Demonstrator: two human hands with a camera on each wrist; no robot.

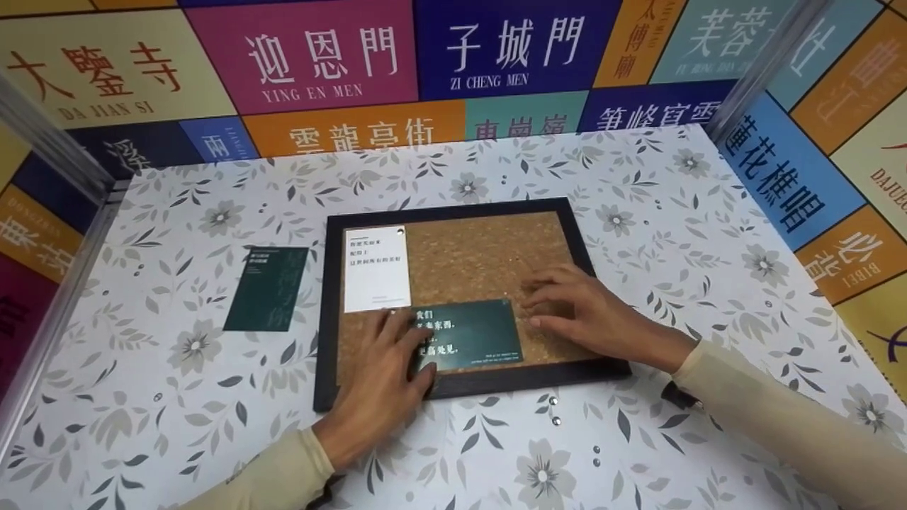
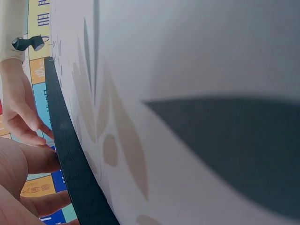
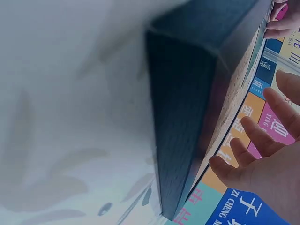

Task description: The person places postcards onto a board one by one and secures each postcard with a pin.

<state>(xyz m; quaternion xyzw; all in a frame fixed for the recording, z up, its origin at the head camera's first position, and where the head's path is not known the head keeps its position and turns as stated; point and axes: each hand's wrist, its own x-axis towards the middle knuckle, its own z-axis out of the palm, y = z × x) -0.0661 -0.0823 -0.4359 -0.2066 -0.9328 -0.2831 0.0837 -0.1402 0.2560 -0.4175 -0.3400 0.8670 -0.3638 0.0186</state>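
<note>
A dark-framed cork board (image 1: 489,258) lies on the table, with a white printed card (image 1: 377,276) at its upper left and a green printed card (image 1: 482,333) near its lower edge. My left hand (image 1: 382,375) rests its fingertips on the left end of that green card, covering part of the lettering. Over the cork just right of the card is my right hand (image 1: 577,308), its fingers loosely bent and spread. Seen in the right wrist view, the same right hand (image 3: 267,159) has relaxed fingers with nothing between them, beside the black frame (image 3: 180,103).
Another green card (image 1: 268,290) lies on the flowered tabletop (image 1: 453,453) left of the board. Small shiny studs (image 1: 555,421) are scattered in front of it. Colourful lettered panels (image 1: 333,60) wall in the back and sides.
</note>
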